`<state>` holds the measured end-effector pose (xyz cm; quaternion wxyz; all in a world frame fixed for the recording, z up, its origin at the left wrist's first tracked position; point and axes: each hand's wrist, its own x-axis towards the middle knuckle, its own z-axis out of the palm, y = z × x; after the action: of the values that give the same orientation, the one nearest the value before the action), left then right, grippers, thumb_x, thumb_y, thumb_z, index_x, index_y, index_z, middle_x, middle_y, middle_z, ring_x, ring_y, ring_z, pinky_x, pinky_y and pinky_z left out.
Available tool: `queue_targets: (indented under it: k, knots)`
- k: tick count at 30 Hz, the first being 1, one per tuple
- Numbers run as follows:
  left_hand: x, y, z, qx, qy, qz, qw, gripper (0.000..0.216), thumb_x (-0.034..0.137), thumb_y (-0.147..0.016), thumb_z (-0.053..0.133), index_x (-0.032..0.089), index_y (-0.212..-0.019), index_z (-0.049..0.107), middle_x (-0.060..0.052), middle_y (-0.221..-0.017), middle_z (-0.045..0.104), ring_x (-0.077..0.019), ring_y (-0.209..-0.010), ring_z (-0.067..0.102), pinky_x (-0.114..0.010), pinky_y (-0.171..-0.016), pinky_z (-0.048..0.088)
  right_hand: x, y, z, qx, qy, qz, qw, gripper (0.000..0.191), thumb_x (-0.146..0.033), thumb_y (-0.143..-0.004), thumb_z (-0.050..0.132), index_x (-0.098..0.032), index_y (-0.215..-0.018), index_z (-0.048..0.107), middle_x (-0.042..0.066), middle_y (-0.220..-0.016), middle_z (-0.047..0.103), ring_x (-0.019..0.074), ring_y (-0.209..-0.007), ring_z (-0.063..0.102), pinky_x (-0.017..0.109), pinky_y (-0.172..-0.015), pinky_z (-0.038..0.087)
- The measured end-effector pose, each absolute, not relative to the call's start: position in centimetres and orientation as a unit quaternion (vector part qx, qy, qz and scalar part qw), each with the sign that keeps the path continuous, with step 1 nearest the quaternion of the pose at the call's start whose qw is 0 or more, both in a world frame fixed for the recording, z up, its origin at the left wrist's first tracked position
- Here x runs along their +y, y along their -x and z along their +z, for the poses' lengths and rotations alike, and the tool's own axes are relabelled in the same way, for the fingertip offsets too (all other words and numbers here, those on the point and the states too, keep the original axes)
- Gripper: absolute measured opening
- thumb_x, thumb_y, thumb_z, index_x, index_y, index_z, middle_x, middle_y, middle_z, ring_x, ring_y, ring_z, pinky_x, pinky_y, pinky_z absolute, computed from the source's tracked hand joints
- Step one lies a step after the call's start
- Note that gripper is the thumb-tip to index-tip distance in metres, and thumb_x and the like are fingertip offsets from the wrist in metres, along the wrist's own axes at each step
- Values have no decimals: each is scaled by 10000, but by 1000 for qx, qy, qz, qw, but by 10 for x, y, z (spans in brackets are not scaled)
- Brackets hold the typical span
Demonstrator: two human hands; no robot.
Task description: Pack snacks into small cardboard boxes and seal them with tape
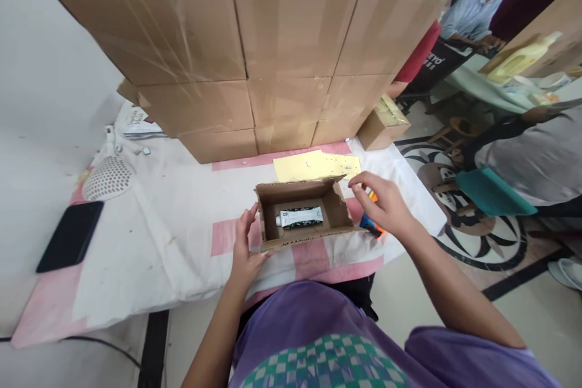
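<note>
An open cardboard box [304, 242] with ragged top edges sits near the table's front edge. Inside lies a white tube [301, 216] with a dark patterned lower part, its cap end pointing left. My left hand [245, 248] grips the box's left end, fingers along the side and thumb at the front corner. My right hand [379, 203] hovers just beyond the box's right rim, fingers loosely bent, nothing visible between them. Partly hidden under that hand is an orange and blue packet [371, 225].
Taped cartons [291, 30] are stacked behind the box, with yellow paper [313, 165] in front of them. A black phone [70, 236] and a white perforated object [108, 179] lie left. A smaller carton [384, 127] stands right. Other people sit beyond, near a table with a yellow jug [522, 59].
</note>
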<state>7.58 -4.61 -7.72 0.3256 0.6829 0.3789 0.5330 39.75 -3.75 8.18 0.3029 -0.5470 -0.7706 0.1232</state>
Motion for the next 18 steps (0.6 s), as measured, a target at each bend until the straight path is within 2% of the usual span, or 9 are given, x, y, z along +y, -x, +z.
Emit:
queue_targets:
  k: [2,4,6,8,12,14,16,18]
  knots:
    - [-42,-78,-70,359,-714,514,311,930,682,-888,587,337,-1624,137,-166,-1483,525,-327,-1426,440,-549,-1147,323,-46,-409,58,-785,520,177,286,274,-276,-1043,426,-196,-1153,664,92,-1082,722,251,-1090,654,404,-934,535]
    - [-39,-80,-63,362,-733,497,290,861,679,-925,525,314,-1623,178,-157,-1371,605,-321,-1398,461,-558,-1148,293,-50,-414,41,-801,488,225,264,319,-256,-1050,408,-213,-1263,642,97,-1198,708,278,-1311,540,469,-1054,491]
    - [-37,-84,-58,376,-727,500,281,767,621,-964,508,293,-1608,252,-139,-1272,650,-305,-1363,479,-540,-1138,302,-51,-418,34,-800,480,247,263,354,-253,-1054,401,-232,-1333,619,94,-1248,695,282,-1394,457,503,-1097,463]
    - [-37,-88,-54,396,-701,518,290,672,497,-992,537,309,-1589,295,-114,-1242,653,-274,-1306,513,-488,-1096,360,-52,-420,32,-794,473,264,275,369,-256,-1057,397,-246,-1354,615,93,-1269,684,281,-1387,459,515,-1105,456]
    - [-38,-97,-54,460,-628,543,315,667,351,-946,637,371,-1547,349,-95,-1425,504,-234,-1258,534,-363,-973,463,-53,-423,19,-767,493,268,311,339,-239,-1023,452,-274,-1293,653,95,-1432,546,285,-1377,442,540,-1151,395]
    - [-38,-100,-55,487,-612,535,319,678,344,-923,664,384,-1531,369,-90,-1488,436,-228,-1241,537,-347,-957,478,-52,-422,6,-707,543,276,360,348,-245,-956,559,-274,-1298,620,113,-1417,499,280,-1301,493,506,-1069,477]
    - [-37,-98,-53,501,-616,522,312,689,345,-919,659,382,-1537,357,-98,-1528,392,-236,-1227,548,-359,-949,491,-50,-420,-5,-629,577,313,416,465,-260,-883,646,-278,-1338,548,119,-1369,497,265,-1208,550,442,-931,558]
    - [-32,-95,-46,501,-652,498,275,756,329,-913,652,372,-1574,287,-118,-1598,309,-282,-1317,500,-405,-987,479,-45,-417,-11,-579,571,365,453,549,-279,-885,637,-304,-1406,467,110,-1424,482,255,-1237,546,419,-914,562]
